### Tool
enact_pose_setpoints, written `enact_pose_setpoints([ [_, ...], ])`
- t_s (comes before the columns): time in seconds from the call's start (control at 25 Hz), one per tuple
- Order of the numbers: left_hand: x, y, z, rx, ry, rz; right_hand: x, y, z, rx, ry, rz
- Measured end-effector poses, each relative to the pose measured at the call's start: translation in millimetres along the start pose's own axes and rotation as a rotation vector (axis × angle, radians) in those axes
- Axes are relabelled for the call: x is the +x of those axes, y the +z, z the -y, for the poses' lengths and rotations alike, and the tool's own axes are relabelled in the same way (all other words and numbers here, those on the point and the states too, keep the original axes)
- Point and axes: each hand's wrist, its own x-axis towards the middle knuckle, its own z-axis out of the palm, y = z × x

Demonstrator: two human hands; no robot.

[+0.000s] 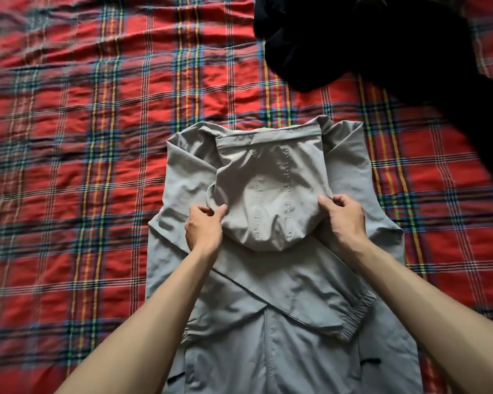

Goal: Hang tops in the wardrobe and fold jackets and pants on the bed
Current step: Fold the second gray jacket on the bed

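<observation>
A grey hooded jacket (268,308) lies flat on the bed with both sleeves folded across its body; one elastic cuff sits at the lower right. Its hood (268,194) is laid down over the chest. My left hand (204,227) pinches the hood's left edge between thumb and fingers. My right hand (345,217) pinches the hood's right edge the same way. Both forearms reach in from the bottom of the view over the jacket.
The bed is covered by a red plaid sheet (83,166), wrinkled, stretching left and beyond the jacket. A crumpled black garment (367,44) lies at the top right and trails down the right edge.
</observation>
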Motion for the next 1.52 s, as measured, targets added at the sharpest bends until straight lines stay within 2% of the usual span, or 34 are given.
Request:
enact_pose_setpoints([
  [0.16, -1.1, 3.3, -1.2, 0.193, 0.042, -0.048, 1.1, -1.9, -1.0, -0.288, -0.102, -0.102],
  [0.24, 1.2, 3.6, -2.8, 0.141, 0.081, -0.057, -7.0, -2.6, 3.6, -0.328, -0.128, -0.11],
  [0.28, 1.9, 2.5, -2.7, -0.006, 0.078, -0.034, -10.5, -4.9, 6.6, -0.221, -0.109, -0.06],
  [0.32, 2.2, -1.8, -2.9, -0.271, 0.031, 0.032, -16.0, -9.6, 11.3, 0.046, -0.035, 0.032],
  [0.36, -3.3, -11.0, -3.6, -0.639, -0.06, 0.153, -25.4, -15.2, 16.6, 0.398, 0.089, 0.172],
  [0.4, -10.7, -19.6, 0.4, -1.03, -0.174, 0.355, -35.2, -22.4, 19.2, 0.714, 0.231, 0.327],
  [0.44, -17.7, -27.3, 9.7, -1.254, -0.282, 0.522, -38.5, -29.9, 13.0, 0.884, 0.321, 0.391],
  [0.48, -23.9, -33.2, 20.5, -1.299, -0.35, 0.632, -45.8, -34.5, 9.4, 0.912, 0.374, 0.397],
  [0.52, -30.1, -35.1, 31.5, -1.162, -0.384, 0.67, -49.8, -35.3, -3.1, 0.823, 0.401, 0.346],
  [0.56, -30.8, -32.0, 47.8, -0.927, -0.386, 0.642, -54.2, -34.1, -14.8, 0.649, 0.398, 0.269],
  [0.68, -28.7, -16.6, 65.3, -0.286, -0.245, 0.328, -53.7, -23.7, -42.7, -0.162, 0.069, 0.021],
  [0.72, -28.3, -13.1, 64.9, -0.113, -0.152, 0.226, -52.8, -20.6, -45.8, -0.314, -0.019, -0.043],
  [0.8, -39.4, -9.9, 51.9, 0.192, -0.013, 0.095, -54.7, -17.0, -40.2, -0.334, -0.053, -0.099],
  [0.96, -63.4, -6.0, 34.1, 0.31, 0.05, 0.029, -59.8, -13.6, -36.6, -0.43, 0.004, -0.033],
  [1.12, -62.7, -3.1, 46.4, 0.432, 0.069, 0.049, -62.9, -24.4, -34.6, -0.598, -0.005, -0.054],
  [1.2, -57.5, -1.2, 52.2, 0.401, 0.074, 0.09, -63.1, -26.2, -38.4, -0.59, -0.012, -0.031],
  [1.28, -52.0, 0.0, 54.8, 0.154, 0.043, 0.171, -66.2, -25.2, -41.1, -0.385, 0.041, 0.072],
  [1.36, -52.0, -5.2, 53.1, -0.464, -0.114, 0.286, -69.6, -24.5, -38.9, 0.209, 0.225, 0.16],
  [1.4, -56.3, -11.5, 53.3, -0.835, -0.223, 0.401, -73.3, -25.6, -39.1, 0.522, 0.371, 0.233],
  [1.44, -63.0, -18.5, 53.8, -1.127, -0.323, 0.534, -79.4, -28.8, -40.6, 0.703, 0.471, 0.307],
  [1.48, -67.7, -23.1, 58.2, -1.25, -0.387, 0.654, -84.8, -30.8, -44.1, 0.759, 0.514, 0.361],
  [1.52, -72.7, -25.5, 63.7, -1.241, -0.432, 0.739, -88.6, -31.7, -50.2, 0.748, 0.522, 0.374],
])
